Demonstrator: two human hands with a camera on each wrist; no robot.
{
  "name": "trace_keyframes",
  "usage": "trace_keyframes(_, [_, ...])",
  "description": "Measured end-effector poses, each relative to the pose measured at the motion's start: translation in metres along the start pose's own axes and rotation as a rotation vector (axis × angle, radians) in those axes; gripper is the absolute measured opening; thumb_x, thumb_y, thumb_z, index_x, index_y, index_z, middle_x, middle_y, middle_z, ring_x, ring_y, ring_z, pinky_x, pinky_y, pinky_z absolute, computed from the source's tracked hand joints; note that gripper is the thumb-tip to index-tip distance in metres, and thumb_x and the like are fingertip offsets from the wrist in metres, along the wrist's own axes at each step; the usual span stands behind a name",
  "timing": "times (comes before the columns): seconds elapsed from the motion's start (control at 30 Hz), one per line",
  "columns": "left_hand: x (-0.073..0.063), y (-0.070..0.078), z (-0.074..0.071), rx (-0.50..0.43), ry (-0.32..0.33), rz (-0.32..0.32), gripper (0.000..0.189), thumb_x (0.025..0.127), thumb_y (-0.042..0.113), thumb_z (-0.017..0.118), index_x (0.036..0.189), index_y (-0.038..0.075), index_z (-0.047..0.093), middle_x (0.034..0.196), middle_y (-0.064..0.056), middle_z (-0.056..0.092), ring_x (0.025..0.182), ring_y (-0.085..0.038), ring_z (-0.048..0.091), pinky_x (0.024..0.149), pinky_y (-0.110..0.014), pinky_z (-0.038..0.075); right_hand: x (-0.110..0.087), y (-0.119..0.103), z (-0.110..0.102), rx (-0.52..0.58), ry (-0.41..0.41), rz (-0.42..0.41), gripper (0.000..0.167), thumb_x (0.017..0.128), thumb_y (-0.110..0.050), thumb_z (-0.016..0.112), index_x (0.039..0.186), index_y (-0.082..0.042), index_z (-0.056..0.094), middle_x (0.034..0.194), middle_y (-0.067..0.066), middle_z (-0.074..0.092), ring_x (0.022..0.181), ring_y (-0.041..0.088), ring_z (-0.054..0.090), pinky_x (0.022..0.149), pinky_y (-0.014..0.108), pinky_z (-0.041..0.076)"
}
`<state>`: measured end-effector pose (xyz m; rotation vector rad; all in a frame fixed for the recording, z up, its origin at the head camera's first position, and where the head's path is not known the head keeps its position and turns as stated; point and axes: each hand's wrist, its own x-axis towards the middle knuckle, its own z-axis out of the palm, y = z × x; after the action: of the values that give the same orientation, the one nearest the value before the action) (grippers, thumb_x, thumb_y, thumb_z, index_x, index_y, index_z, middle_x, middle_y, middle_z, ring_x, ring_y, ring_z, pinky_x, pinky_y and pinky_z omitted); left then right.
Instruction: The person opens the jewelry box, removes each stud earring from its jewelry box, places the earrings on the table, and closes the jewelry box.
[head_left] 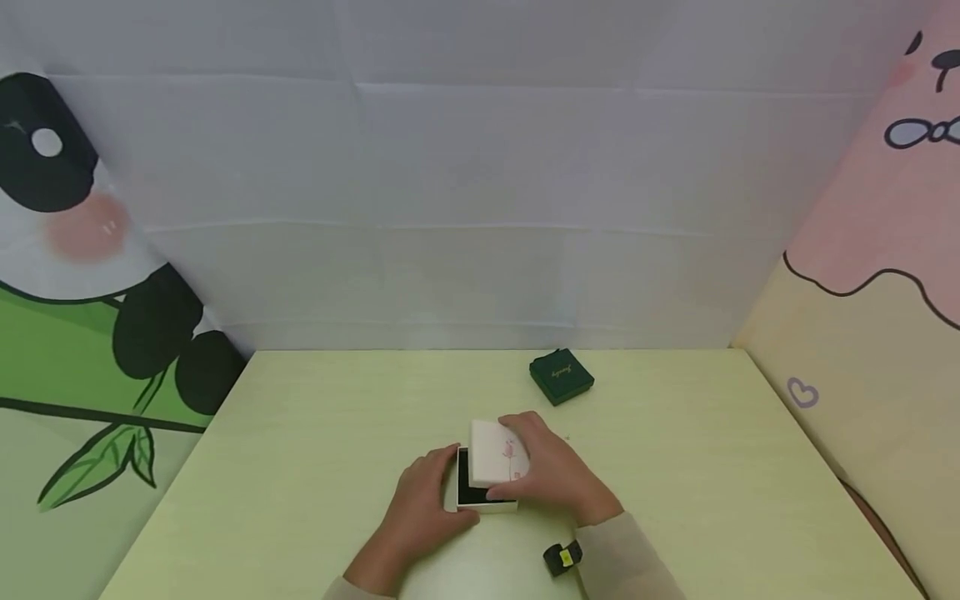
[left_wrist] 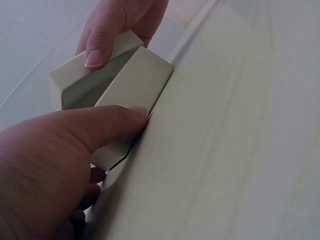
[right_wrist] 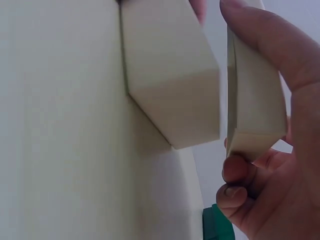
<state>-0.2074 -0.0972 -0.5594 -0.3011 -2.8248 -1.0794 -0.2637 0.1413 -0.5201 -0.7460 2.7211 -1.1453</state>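
My left hand (head_left: 427, 504) grips a small white box base (head_left: 486, 507) that stands on the table, thumb on its near side and fingers round its left. The base has a dark inside. Its white lid (head_left: 489, 457), printed with a pink design, is pinched by my right hand (head_left: 555, 471) between thumb and fingers. In the right wrist view the lid (right_wrist: 257, 92) stands apart from the base (right_wrist: 172, 65), with a narrow gap between them. The left wrist view shows the lid (left_wrist: 75, 72) tilted over the base (left_wrist: 137, 80). What lies inside the base cannot be made out.
A dark green square box (head_left: 562, 377) with gold lettering lies at the back of the table (head_left: 337, 433). Close to my right sleeve (head_left: 626, 558) is a small black object (head_left: 558, 560) with a yellow patch. Cloth walls with cartoon prints enclose the table.
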Motion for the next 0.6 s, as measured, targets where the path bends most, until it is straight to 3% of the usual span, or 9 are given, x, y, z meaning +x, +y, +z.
trace_keyframes(0.6, [0.002,-0.005,0.004,-0.007,-0.011,-0.004,0.093,0.070,0.037,0.091,0.149,0.015,0.047,0.138,0.001,0.058,0.121,-0.022,0.052,0.105,-0.051,0.041,-0.003,-0.006,0.013,-0.068,-0.021,-0.046,0.099,0.067,-0.058,0.092,0.148,-0.021,0.050,0.135,-0.010,0.049,0.100,0.009,0.054,0.086,0.031,0.048])
